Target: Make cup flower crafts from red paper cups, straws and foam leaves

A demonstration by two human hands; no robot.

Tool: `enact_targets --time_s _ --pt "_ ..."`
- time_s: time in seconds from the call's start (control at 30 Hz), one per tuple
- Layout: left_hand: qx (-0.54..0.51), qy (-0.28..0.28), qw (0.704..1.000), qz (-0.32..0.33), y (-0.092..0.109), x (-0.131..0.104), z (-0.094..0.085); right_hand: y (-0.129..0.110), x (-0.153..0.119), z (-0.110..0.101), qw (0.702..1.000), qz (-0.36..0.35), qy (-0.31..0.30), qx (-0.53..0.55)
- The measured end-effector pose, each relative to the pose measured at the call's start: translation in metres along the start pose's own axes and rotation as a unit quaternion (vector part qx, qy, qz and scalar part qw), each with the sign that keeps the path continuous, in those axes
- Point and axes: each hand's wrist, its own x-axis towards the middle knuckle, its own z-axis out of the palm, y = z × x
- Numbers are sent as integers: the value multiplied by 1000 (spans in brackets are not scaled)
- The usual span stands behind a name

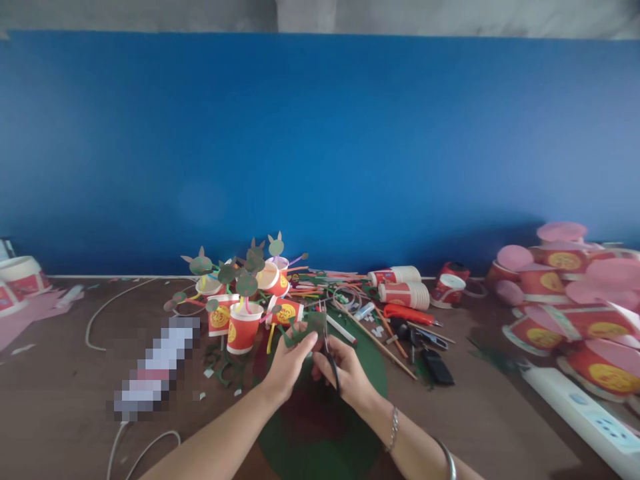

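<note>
Pinched in my left hand (293,363) is a piece of dark green paper (315,323), held up over the table. My right hand (345,370) grips a pair of scissors (332,365) by its dark handles, the blades pointing away from me beside the paper's right edge. Whether the blades touch the paper I cannot tell. Under both hands lies a round dark green mat (320,447) with a reddish middle. Just left of my left hand stand red paper cups (244,330) with green paper animal heads (247,285) on sticks.
Green scraps (230,370) lie left of the mat. Stacked cups (405,295), a red utility knife (407,313), sticks and a black object (437,367) are to the right. A power strip (580,407) and pink-and-red cup crafts (595,320) fill the far right. A blue panel (320,147) rises behind.
</note>
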Motion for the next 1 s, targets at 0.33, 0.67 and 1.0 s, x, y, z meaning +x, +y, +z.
enact_targets --time_s 0.33,0.67,1.0 --pt "-27 4 1000 -1 5 -1 2 0 0 1 1000 -18 15 6" --pt "-49 42 998 -12 2 1 -1 -2 0 1 1000 -17 26 6" --pt "-67 92 993 -24 2 3 -3 -2 0 1 1000 -12 26 12"
